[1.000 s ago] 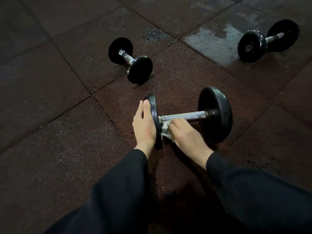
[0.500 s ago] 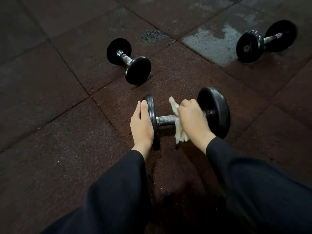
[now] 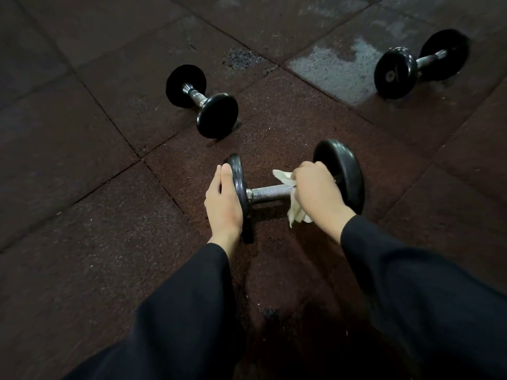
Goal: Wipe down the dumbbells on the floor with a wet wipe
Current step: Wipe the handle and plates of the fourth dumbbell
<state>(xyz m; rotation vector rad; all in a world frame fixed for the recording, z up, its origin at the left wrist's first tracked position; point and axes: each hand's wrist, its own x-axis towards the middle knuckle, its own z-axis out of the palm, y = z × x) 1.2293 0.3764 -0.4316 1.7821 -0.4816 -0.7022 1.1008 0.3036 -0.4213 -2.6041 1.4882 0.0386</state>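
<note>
Handle wiping on the near dumbbell [image 3: 295, 185]: left hand [image 3: 223, 200] lies flat, fingers straight, against its plate, right hand [image 3: 318, 193] clenches the wipe [image 3: 297, 212] round the handle (next, probably, the plates).

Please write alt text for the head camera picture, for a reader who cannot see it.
A person's right hand wipes the metal handle of the nearest dumbbell with a white wet wipe, while the left hand steadies its left plate. Two more dumbbells lie farther away on the dark rubber floor.

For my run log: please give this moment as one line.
left hand steadies near dumbbell | right hand wraps wet wipe round handle | two dumbbells untouched
</note>
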